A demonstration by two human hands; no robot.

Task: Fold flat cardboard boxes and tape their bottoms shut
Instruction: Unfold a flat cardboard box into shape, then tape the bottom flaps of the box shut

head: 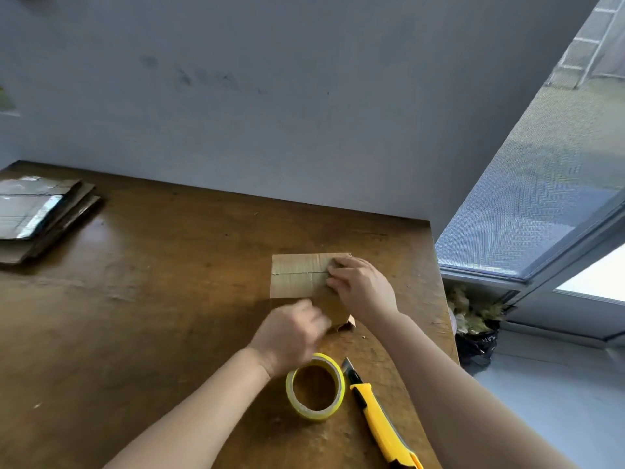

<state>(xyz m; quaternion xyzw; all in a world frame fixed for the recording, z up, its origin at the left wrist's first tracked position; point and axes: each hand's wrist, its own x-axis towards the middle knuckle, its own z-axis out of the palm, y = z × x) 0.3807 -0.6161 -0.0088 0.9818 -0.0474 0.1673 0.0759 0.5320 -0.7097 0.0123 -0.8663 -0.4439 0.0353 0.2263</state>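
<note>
Cardboard, folded into a small box (301, 275), sits on the brown wooden surface (162, 282) near its right edge, bottom flaps up, with a seam running across the top. The right hand (362, 287) lies over the box's right end, fingers bent and pressing down on the flaps at the seam. The left hand (291, 333) is at the box's near side, loosely curled and blurred (whether it pinches anything I cannot tell). Just beside that wrist, closer to the person, lies a yellow tape roll (315, 387) flat on the surface, and right of it a yellow utility knife (375, 414), blade tip pointing away. A stack of flat cardboard (44, 218) rests at the far left, well apart from the box.
</note>
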